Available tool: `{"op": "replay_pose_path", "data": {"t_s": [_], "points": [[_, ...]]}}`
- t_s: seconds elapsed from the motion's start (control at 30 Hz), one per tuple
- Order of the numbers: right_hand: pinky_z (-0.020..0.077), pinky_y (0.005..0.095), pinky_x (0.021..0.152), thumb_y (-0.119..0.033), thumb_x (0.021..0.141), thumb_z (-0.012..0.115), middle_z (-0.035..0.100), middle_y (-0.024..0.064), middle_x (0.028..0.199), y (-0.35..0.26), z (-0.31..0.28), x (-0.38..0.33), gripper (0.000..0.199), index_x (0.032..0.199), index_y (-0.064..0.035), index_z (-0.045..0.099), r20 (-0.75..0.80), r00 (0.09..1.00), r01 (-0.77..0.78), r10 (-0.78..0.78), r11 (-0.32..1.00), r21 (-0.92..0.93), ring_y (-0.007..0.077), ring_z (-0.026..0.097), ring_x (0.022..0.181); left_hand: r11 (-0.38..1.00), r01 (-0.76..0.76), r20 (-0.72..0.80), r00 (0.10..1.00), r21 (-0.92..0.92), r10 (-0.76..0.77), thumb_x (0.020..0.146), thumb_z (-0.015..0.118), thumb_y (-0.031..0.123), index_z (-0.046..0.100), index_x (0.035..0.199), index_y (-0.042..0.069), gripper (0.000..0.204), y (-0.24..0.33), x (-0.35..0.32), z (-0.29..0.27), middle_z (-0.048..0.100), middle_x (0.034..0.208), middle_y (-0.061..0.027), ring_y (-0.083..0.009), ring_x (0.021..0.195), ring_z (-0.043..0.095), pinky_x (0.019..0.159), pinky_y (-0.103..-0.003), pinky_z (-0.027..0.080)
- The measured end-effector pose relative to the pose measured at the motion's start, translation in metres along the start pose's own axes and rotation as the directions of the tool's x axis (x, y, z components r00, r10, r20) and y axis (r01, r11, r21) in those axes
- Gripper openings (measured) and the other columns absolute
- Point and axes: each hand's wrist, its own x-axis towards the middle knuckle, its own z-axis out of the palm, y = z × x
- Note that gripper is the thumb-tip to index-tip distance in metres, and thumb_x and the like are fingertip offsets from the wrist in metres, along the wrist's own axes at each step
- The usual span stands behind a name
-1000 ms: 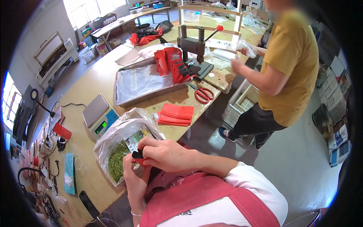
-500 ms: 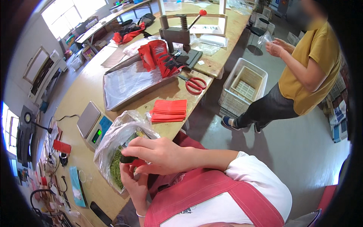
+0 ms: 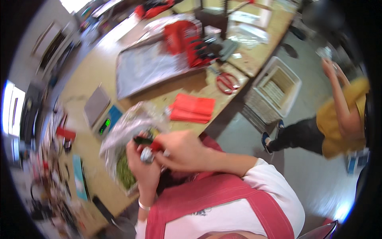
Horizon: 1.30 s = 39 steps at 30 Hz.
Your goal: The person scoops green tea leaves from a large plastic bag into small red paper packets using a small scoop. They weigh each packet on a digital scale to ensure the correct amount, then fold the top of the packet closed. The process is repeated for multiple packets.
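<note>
Over the edge of the table, both my hands are closed on a small red-and-black pouch (image 3: 156, 146). A shiny silver part of it shows between the fingers; motion blur smears the details. My left hand (image 3: 145, 170) grips it from below, a white band round that wrist. From the right, my right hand (image 3: 183, 149) pinches its red side. Just behind and left of my hands sits a clear plastic bag (image 3: 112, 146), its mouth open, with green dried leaves (image 3: 125, 173) inside. A stack of flat red pouches (image 3: 193, 108) lies beyond my right hand.
A scale (image 3: 99, 113) with a lit green display stands left of the bag. Farther back are a metal tray (image 3: 149, 69), red-and-black packets (image 3: 185, 42), red-handled scissors (image 3: 227, 83) and a dark lever press (image 3: 215, 20). A white crate (image 3: 274, 89) and a person in yellow (image 3: 344, 119) are at right.
The pouch has turned in my hands, and its silver part now shows. My right hand has shifted slightly right. My view has swung, and the person in yellow appears farther right and lower.
</note>
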Motion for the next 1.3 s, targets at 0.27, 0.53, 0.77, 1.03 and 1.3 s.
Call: {"op": "replay_pose_path", "data": {"t_s": [0.27,0.53,0.77,1.03,1.3], "points": [[0.0559,0.0354,0.061,-0.018,0.093,0.076,0.074,0.0148,0.086,0.007,-0.028,0.002,0.024,0.109,-0.0010,0.072,-0.056,0.984,-0.138,0.168,0.926,0.352,0.0283,0.073,0.068,0.998,-0.047,0.053,0.998,0.038,0.045,0.075,0.082,-0.001,0.061,0.129,-0.001,0.058,0.015,0.018,0.019,0.062,0.128,-0.0155,-0.0296,0.111,0.067,0.089,-0.038,0.060],[0.0546,0.0391,0.062,-0.006,0.094,0.071,0.071,0.0157,0.085,0.016,-0.035,0.002,0.013,0.106,-0.0014,0.071,-0.040,0.998,-0.042,0.050,0.983,0.181,0.0351,0.071,0.075,0.994,-0.101,0.115,0.989,0.049,0.095,0.078,0.080,-0.002,0.057,0.137,0.000,0.064,0.014,0.019,0.024,0.059,0.132,-0.0164,-0.0320,0.117,0.064,0.094,-0.038,0.058],[0.0549,0.0416,0.061,-0.002,0.087,0.076,0.071,0.0161,0.086,0.013,-0.006,0.001,0.019,0.105,-0.0025,0.068,-0.154,0.966,0.208,-0.208,0.978,-0.016,0.0342,0.071,0.074,0.975,-0.191,0.097,0.979,0.112,0.181,0.076,0.082,-0.005,0.054,0.145,0.003,0.075,0.009,0.009,0.006,0.058,0.136,-0.0176,-0.0356,0.119,0.063,0.096,-0.040,0.057],[0.0557,0.0411,0.060,0.004,0.082,0.076,0.072,0.0146,0.086,-0.009,0.028,0.015,0.026,0.105,0.0001,0.067,-0.114,0.905,0.403,-0.409,0.912,-0.074,0.0320,0.071,0.072,0.945,-0.310,-0.048,0.947,0.101,0.316,0.071,0.081,-0.010,0.054,0.146,0.005,0.081,-0.016,-0.002,-0.034,0.059,0.134,-0.0171,-0.0328,0.121,0.063,0.101,-0.040,0.054],[0.0573,0.0410,0.062,0.007,0.081,0.075,0.073,0.0167,0.091,-0.006,0.065,0.020,0.033,0.111,0.0006,0.066,-0.125,0.891,0.443,-0.437,0.896,0.030,0.0344,0.072,0.074,0.964,-0.261,-0.053,0.963,0.058,0.264,0.068,0.082,-0.009,0.056,0.147,0.005,0.085,-0.033,-0.004,-0.070,0.059,0.135,-0.0164,-0.0338,0.120,0.062,0.101,-0.041,0.054]]}}
